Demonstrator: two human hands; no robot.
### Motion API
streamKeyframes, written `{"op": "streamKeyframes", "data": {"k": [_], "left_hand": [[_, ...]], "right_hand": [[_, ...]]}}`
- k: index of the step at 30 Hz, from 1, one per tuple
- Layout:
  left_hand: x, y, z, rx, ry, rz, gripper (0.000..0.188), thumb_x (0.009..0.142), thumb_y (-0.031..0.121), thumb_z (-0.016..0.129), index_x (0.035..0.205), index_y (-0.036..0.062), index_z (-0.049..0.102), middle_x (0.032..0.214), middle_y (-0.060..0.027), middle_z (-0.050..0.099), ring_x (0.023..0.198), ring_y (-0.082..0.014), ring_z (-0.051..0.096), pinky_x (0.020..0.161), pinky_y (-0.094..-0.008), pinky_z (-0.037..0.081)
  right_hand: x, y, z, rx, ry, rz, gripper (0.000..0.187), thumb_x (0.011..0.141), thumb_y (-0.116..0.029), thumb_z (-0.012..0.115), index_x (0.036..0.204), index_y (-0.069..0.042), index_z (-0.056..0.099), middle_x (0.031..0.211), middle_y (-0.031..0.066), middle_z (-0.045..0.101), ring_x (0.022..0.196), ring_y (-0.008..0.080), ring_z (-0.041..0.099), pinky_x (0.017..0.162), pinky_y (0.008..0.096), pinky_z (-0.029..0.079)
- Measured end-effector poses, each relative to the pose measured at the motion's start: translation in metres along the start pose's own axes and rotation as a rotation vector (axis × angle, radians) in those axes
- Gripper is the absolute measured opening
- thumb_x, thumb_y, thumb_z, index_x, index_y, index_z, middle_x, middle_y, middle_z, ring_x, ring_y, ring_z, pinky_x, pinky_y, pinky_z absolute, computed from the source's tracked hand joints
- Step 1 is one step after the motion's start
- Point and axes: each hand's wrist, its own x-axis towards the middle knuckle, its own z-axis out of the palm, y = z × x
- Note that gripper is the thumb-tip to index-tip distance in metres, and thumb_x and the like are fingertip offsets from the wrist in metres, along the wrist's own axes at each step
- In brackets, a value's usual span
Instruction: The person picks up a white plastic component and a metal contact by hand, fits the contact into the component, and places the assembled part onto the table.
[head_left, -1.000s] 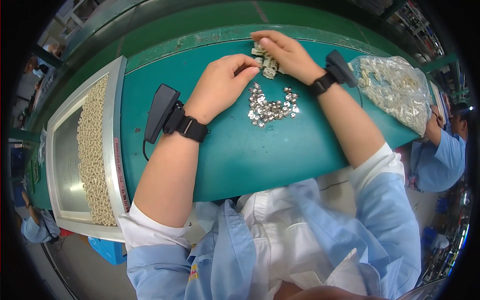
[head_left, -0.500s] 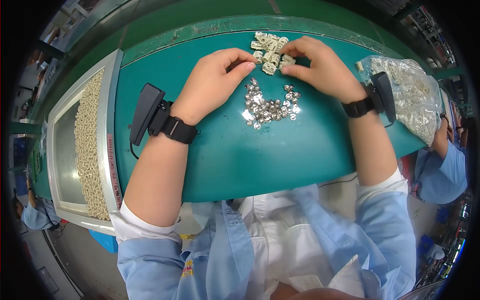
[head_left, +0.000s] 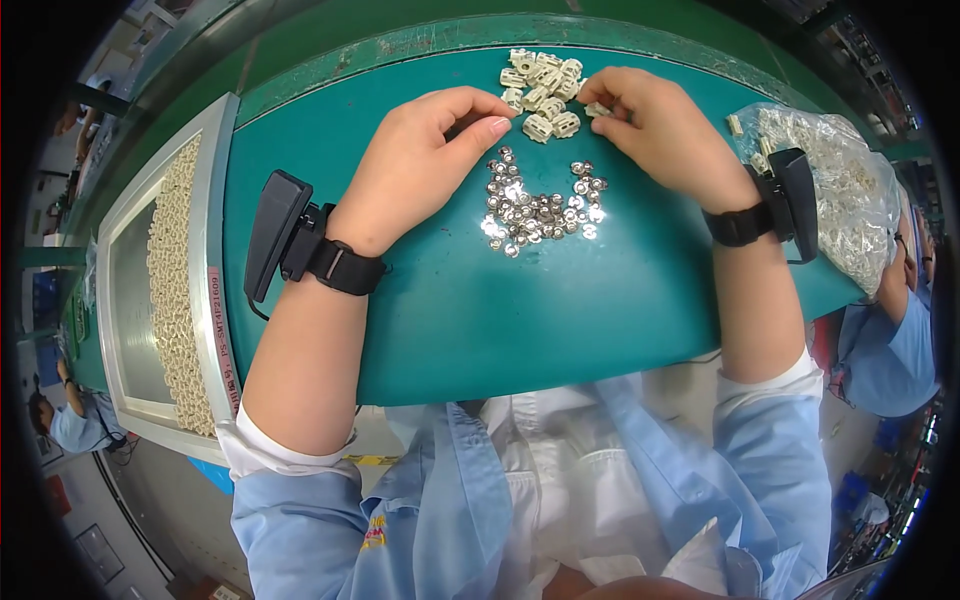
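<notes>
A small pile of cream plastic housings (head_left: 545,85) lies on the green mat near the far edge, between my hands. My left hand (head_left: 430,145) reaches to the pile's left side. Its index fingertip is against a housing, and its thumb is a little apart with nothing seen between them. On the other side, my right hand (head_left: 655,125) has bent fingers and thumb around one cream housing (head_left: 597,109), partly hidden by the fingers. Nearer to me, several shiny round metal pieces (head_left: 535,215) lie in a loose U-shaped heap.
To the left, a metal-framed tray (head_left: 218,200) holds rows of small cream parts (head_left: 178,310). A clear plastic bag (head_left: 835,190) full of pale parts stands at the right edge of the green table mat (head_left: 520,330). Other people in blue sit at both sides.
My right hand has drawn slightly right, away from the pile, with a cream housing at its fingertips. My left hand has moved slightly left. The pile looks more spread out.
</notes>
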Motion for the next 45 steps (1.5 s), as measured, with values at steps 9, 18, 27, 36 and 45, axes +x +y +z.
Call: {"op": "streamKeyframes", "data": {"k": [9, 18, 27, 36, 45], "left_hand": [[-0.002, 0.006, 0.011, -0.409, 0.002, 0.023, 0.022, 0.085, 0.018, 0.056, 0.101, 0.0024, 0.055, 0.087, -0.0041, 0.061, 0.078, -0.0096, 0.056, 0.070, -0.0223, 0.044], [-0.002, 0.004, 0.011, -0.876, -0.132, -0.109, 0.026, 0.087, 0.020, 0.054, 0.106, 0.0036, 0.049, 0.094, -0.0041, 0.058, 0.085, -0.0094, 0.053, 0.076, -0.0228, 0.042], [0.003, 0.003, 0.007, -0.991, 0.086, -0.180, 0.016, 0.088, 0.017, 0.052, 0.097, 0.0042, 0.051, 0.084, -0.0005, 0.055, 0.076, -0.0076, 0.050, 0.069, -0.0184, 0.040], [0.002, 0.004, 0.006, -0.928, 0.076, -0.209, 0.015, 0.088, 0.017, 0.052, 0.096, 0.0048, 0.052, 0.081, 0.0005, 0.055, 0.073, -0.0058, 0.050, 0.067, -0.0174, 0.040], [0.001, 0.005, 0.006, -0.855, 0.075, -0.217, 0.018, 0.088, 0.018, 0.053, 0.098, 0.0042, 0.053, 0.083, 0.0002, 0.056, 0.075, -0.0054, 0.051, 0.068, -0.0168, 0.040]], "right_hand": [[-0.003, -0.035, 0.014, 0.724, 0.085, -0.169, 0.020, 0.078, -0.003, 0.061, 0.095, 0.000, 0.052, 0.089, 0.0031, 0.056, 0.082, 0.0101, 0.053, 0.074, 0.0224, 0.043], [-0.006, -0.040, 0.015, 0.405, 0.169, -0.259, 0.021, 0.077, -0.005, 0.062, 0.096, -0.001, 0.055, 0.091, 0.0029, 0.058, 0.080, 0.0109, 0.053, 0.072, 0.0230, 0.042], [-0.005, -0.039, 0.031, 0.180, 0.134, -0.262, 0.014, 0.074, -0.005, 0.062, 0.087, -0.004, 0.059, 0.083, 0.0050, 0.058, 0.076, 0.0162, 0.053, 0.069, 0.0275, 0.042], [-0.005, -0.037, 0.034, 0.027, 0.057, -0.424, 0.010, 0.071, -0.006, 0.062, 0.081, -0.003, 0.060, 0.074, 0.0089, 0.054, 0.075, 0.0260, 0.052, 0.070, 0.0320, 0.043], [-0.008, -0.042, 0.017, 0.424, -0.154, -0.029, 0.005, 0.078, -0.005, 0.060, 0.079, -0.002, 0.055, 0.082, 0.0021, 0.058, 0.079, 0.0081, 0.053, 0.071, 0.0210, 0.041]]}}
